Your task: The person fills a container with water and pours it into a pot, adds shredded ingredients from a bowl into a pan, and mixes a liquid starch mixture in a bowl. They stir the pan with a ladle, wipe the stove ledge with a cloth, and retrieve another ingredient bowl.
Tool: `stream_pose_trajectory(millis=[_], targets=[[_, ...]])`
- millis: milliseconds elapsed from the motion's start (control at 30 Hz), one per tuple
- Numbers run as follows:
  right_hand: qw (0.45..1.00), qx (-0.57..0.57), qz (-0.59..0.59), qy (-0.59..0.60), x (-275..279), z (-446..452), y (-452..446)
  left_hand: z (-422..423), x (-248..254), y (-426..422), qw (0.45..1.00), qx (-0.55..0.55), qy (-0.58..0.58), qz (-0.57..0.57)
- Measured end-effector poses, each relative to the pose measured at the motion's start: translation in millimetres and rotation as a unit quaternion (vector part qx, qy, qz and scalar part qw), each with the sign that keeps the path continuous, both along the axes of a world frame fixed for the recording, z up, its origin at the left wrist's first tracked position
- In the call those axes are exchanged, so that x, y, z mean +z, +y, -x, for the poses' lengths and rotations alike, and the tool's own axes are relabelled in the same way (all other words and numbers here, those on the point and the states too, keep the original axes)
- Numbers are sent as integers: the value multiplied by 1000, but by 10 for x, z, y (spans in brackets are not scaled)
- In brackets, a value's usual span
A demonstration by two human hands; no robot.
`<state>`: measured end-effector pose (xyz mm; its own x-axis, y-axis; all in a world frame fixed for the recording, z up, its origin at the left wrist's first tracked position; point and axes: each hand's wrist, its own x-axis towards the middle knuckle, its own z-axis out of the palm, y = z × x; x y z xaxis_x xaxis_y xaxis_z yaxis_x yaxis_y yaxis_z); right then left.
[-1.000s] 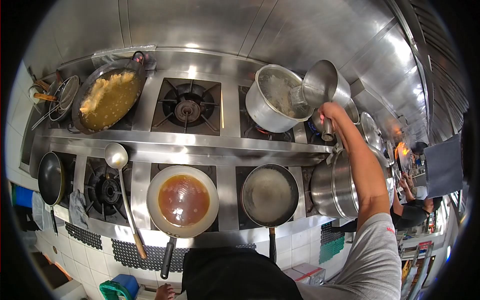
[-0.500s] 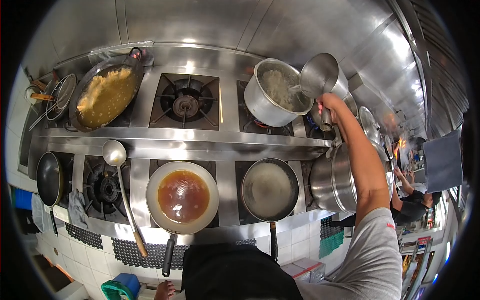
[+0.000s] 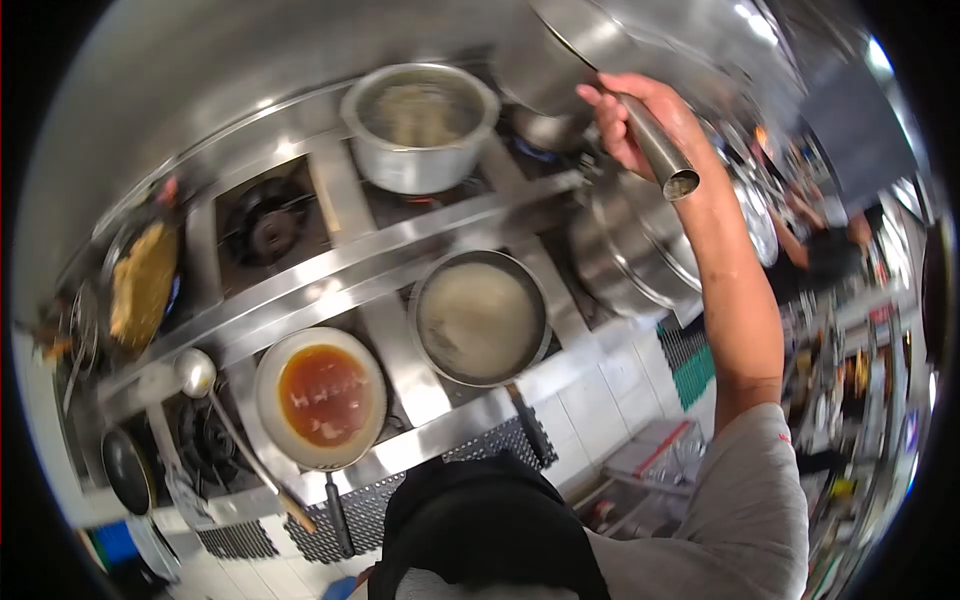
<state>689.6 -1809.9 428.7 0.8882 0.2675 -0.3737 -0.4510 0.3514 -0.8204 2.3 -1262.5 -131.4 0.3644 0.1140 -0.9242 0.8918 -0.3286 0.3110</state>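
Note:
My right hand (image 3: 655, 110) is closed around the hollow tube handle of a large metal saucepan (image 3: 560, 65). The saucepan is raised over the back right of the stove, and its inside is hidden from me. To its left stands a tall aluminium pot (image 3: 420, 165) with cloudy liquid and pale food in it. Below and right of the saucepan, big steel steamer pots (image 3: 620, 235) sit near my forearm. My left hand is out of view.
On the front burners stand a frying pan of whitish liquid (image 3: 480, 315), a pale pan of reddish-brown liquid (image 3: 325, 395), a long ladle (image 3: 225, 425) and a dark pan (image 3: 128, 470). A wok with yellow food (image 3: 145, 285) is back left. Another person (image 3: 835, 255) works at right.
My view has swung right and tilted. My right hand has lifted the saucepan away from the aluminium pot's rim, up and to the right. My left hand has dropped out of view.

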Motion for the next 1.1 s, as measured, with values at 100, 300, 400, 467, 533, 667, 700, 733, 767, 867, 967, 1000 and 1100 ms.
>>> stream_pose_trajectory(millis=[100, 300, 400, 467, 533, 667, 700, 733, 767, 867, 967, 1000, 1100], targets=[[997, 29, -75, 2, 118, 904, -545, -671, 113, -66, 999, -33, 15, -6], [971, -98, 166, -141, -319, 3003, -1658, -1792, 277, -780, 992, -123, 9, -16], [974, -189, 107, -62, -904, 3906, -2143, -2067, 398, -1274, 988, -153, 4, -22], [961, -249, 119, 3, -1363, 4390, -2443, -2148, 509, -1568, 986, -165, 5, -29], [932, -323, 164, 31, -1891, 4795, -2790, -2144, 614, -1830, 984, -174, 8, -40], [855, -485, 132, 127, -3365, 5263, -3668, -2004, 781, -2160, 981, -176, 32, -73], [836, -526, 83, 132, -3819, 5367, -3912, -1955, 819, -2225, 980, -174, 40, -84], [834, -544, 43, 78, -4211, 5523, -4162, -1884, 869, -2259, 980, -169, 51, -98], [824, -561, 11, 73, -4658, 5693, -4393, -1809, 952, -2249, 979, -162, 62, -110], [781, -570, 158, 201, -6375, 6485, -5226, -1437, 1413, -2092, 976, -116, 90, -159], [803, -579, 46, 133, -7720, 7328, -5882, -972, 1940, -2048, 967, -73, 136, -205], [814, -556, 166, 15, -8569, 7679, -6229, -819, 2079, -2103, 962, -52, 155, -219], [670, -674, -165, 265, -8904, 8006, -6907, -628, 2283, -2186, 952, -128, 171, -221]])
